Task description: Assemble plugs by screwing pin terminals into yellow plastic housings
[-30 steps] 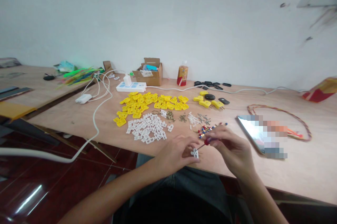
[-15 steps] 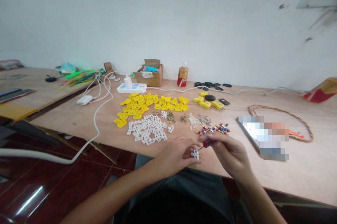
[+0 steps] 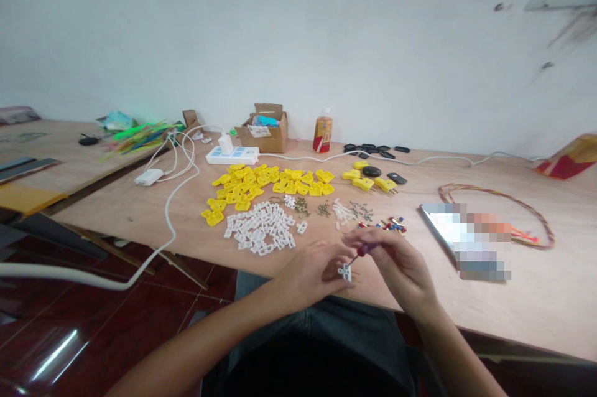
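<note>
While the left grip (image 3: 317,271) pinches a white, holed piece (image 3: 346,273), the right (image 3: 401,260) holds a screwdriver (image 3: 361,251).

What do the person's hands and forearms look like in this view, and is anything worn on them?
The left hand and right hand look bare: no gloves or wristwatch visible. No sleeves show on the forearms.

Fine detail is lost to me at the front edge.
On the worktop (image 3: 532,300), the right hand (image 3: 403,266) hides most of the screwdriver (image 3: 360,252) handle; the left hand (image 3: 314,274) covers part of the white plastic insert (image 3: 345,272), and their meeting point is too small for me. The phone (image 3: 448,234) screen is pixelated; near the back edge, a red-and-yellow package (image 3: 571,157) runs out of frame.
</note>
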`<state>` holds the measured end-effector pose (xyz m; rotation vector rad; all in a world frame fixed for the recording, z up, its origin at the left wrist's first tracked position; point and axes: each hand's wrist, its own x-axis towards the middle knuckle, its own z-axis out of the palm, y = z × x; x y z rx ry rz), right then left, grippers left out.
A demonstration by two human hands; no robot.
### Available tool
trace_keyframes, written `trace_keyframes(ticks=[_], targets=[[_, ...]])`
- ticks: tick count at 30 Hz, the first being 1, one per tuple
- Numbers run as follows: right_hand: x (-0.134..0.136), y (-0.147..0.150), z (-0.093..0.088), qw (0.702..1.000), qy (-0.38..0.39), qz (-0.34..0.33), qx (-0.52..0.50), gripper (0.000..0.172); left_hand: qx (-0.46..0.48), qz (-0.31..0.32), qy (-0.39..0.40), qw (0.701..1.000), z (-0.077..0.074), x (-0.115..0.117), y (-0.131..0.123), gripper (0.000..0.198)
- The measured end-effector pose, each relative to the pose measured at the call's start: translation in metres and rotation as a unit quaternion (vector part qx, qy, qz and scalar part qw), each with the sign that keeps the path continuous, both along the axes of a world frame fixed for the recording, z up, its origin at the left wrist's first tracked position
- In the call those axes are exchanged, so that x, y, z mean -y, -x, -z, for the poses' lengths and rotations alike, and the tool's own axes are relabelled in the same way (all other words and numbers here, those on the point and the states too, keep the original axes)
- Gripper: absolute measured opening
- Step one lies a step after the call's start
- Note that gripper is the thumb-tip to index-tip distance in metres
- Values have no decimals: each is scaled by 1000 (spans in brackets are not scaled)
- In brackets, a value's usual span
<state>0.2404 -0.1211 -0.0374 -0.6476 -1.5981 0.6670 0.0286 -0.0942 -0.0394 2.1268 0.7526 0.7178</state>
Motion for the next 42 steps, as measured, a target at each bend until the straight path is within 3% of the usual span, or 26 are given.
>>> trace_keyframes(ticks=[8, 12, 16, 25, 34, 42], targets=[[0, -1, 1, 997, -9, 70, -38, 25, 2, -27, -10, 1000, 5, -1, -2, 41], [1, -2, 4, 997, -21, 62, -50, 30, -3, -61, -3, 998, 8, -1, -3, 37], [2, 1, 3, 998, -20, 55, -38, 31, 0, -58, 3, 998, 8, -1, -4, 35], [3, 0, 3, 997, -37, 61, -1, 23, -13, -64, 9, 998, 2, 0, -4, 33], [9, 1, -2, 999, -17, -20, 18, 21, -19, -57, -19, 998, 6, -1, -2, 30], [7, 6, 2, 998, -53, 21, -10, 29, -18, -62, -1, 998, 3, 0, -3, 34]])
